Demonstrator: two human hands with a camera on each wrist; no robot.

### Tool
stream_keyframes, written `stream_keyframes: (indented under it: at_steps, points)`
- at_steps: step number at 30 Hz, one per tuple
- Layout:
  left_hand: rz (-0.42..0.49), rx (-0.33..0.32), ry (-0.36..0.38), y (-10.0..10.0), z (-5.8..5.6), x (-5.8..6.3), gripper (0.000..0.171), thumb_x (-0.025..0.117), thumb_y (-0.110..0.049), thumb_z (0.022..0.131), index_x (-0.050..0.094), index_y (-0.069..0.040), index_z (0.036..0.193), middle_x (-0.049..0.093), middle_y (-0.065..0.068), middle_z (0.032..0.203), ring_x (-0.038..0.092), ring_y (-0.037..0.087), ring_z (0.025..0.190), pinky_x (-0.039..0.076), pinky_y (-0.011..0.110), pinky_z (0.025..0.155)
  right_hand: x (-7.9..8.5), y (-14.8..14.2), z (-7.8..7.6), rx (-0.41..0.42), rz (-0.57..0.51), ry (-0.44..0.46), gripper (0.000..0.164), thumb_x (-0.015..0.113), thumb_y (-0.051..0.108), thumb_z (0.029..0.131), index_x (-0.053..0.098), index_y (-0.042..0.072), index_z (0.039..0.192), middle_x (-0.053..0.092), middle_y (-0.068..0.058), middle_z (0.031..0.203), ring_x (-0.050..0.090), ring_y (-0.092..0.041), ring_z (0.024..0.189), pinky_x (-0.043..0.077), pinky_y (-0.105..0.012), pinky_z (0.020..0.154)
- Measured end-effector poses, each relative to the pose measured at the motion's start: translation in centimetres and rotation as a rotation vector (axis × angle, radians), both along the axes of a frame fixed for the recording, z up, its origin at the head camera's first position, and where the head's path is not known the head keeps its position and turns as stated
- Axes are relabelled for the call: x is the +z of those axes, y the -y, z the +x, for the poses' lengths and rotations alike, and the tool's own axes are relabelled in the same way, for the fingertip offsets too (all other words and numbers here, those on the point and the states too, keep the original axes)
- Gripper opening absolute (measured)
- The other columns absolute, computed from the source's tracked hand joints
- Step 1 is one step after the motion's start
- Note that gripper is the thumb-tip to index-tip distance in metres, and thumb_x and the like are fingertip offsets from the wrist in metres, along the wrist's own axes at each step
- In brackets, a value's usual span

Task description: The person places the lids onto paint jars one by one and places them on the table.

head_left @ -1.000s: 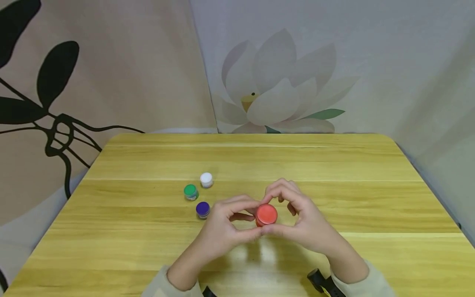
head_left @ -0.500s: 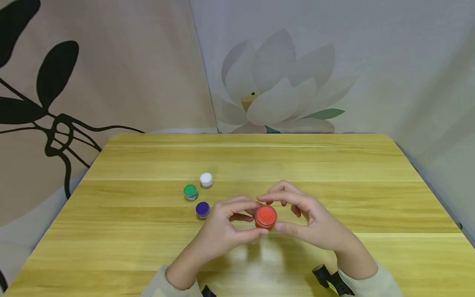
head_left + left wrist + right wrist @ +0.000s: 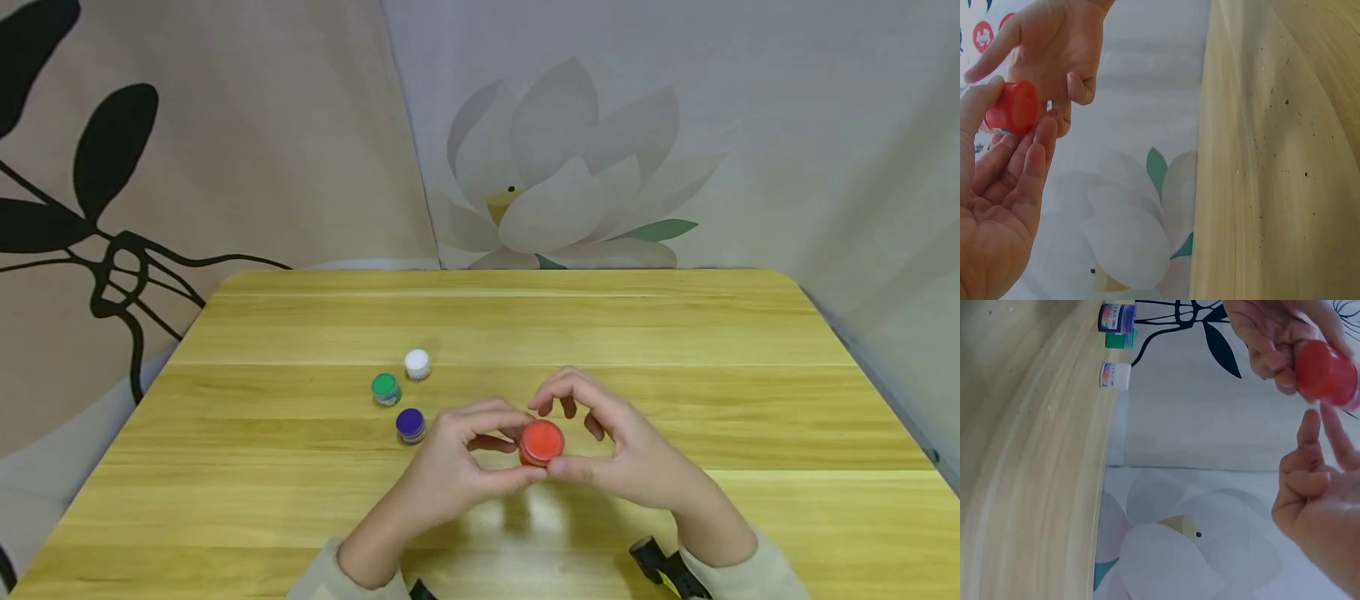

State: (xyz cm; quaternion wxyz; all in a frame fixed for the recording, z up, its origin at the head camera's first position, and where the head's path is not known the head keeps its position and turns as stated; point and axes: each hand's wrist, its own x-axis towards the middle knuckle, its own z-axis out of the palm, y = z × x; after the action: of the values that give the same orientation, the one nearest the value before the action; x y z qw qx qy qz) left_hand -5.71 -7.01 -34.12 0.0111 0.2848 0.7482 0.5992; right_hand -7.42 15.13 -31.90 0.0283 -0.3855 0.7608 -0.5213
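In the head view, my left hand (image 3: pixel 465 450) holds a small red jar (image 3: pixel 542 442), like a paint pot, between thumb and fingers above the table. My right hand (image 3: pixel 626 454) is at the jar's right side, its fingers bent and apart from it. The right thumb tip is at the jar's near edge; whether it touches I cannot tell. The left wrist view has the red jar (image 3: pixel 1017 107) tilted in the left fingers. In the right wrist view, the right hand (image 3: pixel 1325 494) is spread loosely below the red jar (image 3: pixel 1325 374).
Left of the hands, three small jars stand on the wooden table (image 3: pixel 675 325): one with a purple lid (image 3: pixel 410 422), one with a green lid (image 3: pixel 386 385) and one with a white lid (image 3: pixel 417 360). A flower-printed curtain (image 3: pixel 570 167) hangs behind the table.
My right fingers have come off the red jar; the thumb moved away and then back close to it. The left hand keeps its grip, with the jar shifted slightly right and nearer.
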Motion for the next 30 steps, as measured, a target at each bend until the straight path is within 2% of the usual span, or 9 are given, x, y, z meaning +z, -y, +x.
stream_keyframes:
  at_steps: [3,7,13,16,20,25,30]
  points:
    - [-0.005,0.008,-0.001,0.06,0.02,0.13,0.030,0.084,-0.014,0.080,0.074,-0.009,0.108,0.073,0.004,0.101,0.069,0.009,0.089,0.062,0.035,0.078,-0.23,-0.33,-0.28,0.076,-0.057,-0.061,0.052,0.072,0.001,0.082,0.058,0.015,0.130,0.055,-0.001,0.114,0.043,-0.012,0.090,0.031,-0.027,0.056]
    - [0.000,0.003,0.008,0.07,0.02,0.22,0.030,0.084,-0.012,0.079,0.075,-0.009,0.107,0.073,0.004,0.101,0.069,0.009,0.089,0.062,0.037,0.078,-0.40,-0.51,-0.44,0.124,-0.086,-0.086,0.049,0.071,-0.004,0.082,0.062,0.012,0.127,0.053,-0.004,0.115,0.041,-0.010,0.081,0.028,-0.026,0.054]
    - [0.001,-0.004,-0.004,0.10,-0.04,0.11,0.033,0.084,-0.011,0.079,0.074,-0.007,0.110,0.074,0.006,0.102,0.069,0.009,0.089,0.062,0.035,0.078,-0.11,-0.25,-0.23,0.020,0.001,-0.014,0.044,0.080,0.004,0.080,0.063,0.023,0.116,0.054,0.004,0.111,0.043,-0.012,0.090,0.031,-0.028,0.057]
    - [0.002,-0.008,-0.009,0.08,-0.06,0.10,0.033,0.084,-0.011,0.079,0.074,-0.007,0.111,0.074,0.006,0.103,0.069,0.009,0.090,0.062,0.036,0.078,-0.03,-0.10,-0.22,-0.013,0.027,0.016,0.045,0.084,0.008,0.077,0.060,0.024,0.111,0.055,0.005,0.108,0.043,-0.014,0.094,0.032,-0.031,0.058]
    - [-0.008,0.004,-0.016,0.07,-0.03,0.07,0.033,0.084,-0.012,0.079,0.074,-0.008,0.110,0.074,0.005,0.103,0.069,0.009,0.090,0.062,0.034,0.078,-0.18,-0.31,-0.25,-0.012,0.031,0.039,0.046,0.082,0.010,0.079,0.058,0.023,0.116,0.056,0.006,0.110,0.042,-0.014,0.094,0.032,-0.032,0.058]
    - [-0.015,0.015,-0.008,0.08,0.00,0.05,0.032,0.084,-0.014,0.079,0.074,-0.010,0.109,0.074,0.003,0.104,0.069,0.009,0.090,0.062,0.031,0.078,-0.49,-0.70,-0.44,0.037,-0.004,0.003,0.048,0.074,0.005,0.084,0.059,0.017,0.128,0.056,0.003,0.113,0.042,-0.013,0.091,0.032,-0.030,0.058]
    - [-0.022,0.021,-0.010,0.20,-0.18,-0.16,0.034,0.083,-0.014,0.081,0.074,-0.008,0.112,0.073,0.005,0.103,0.069,0.009,0.089,0.061,0.028,0.079,-0.58,-0.57,-0.57,0.039,-0.014,0.004,0.043,0.073,0.000,0.084,0.065,0.020,0.122,0.056,0.002,0.113,0.045,-0.011,0.086,0.031,-0.027,0.056]
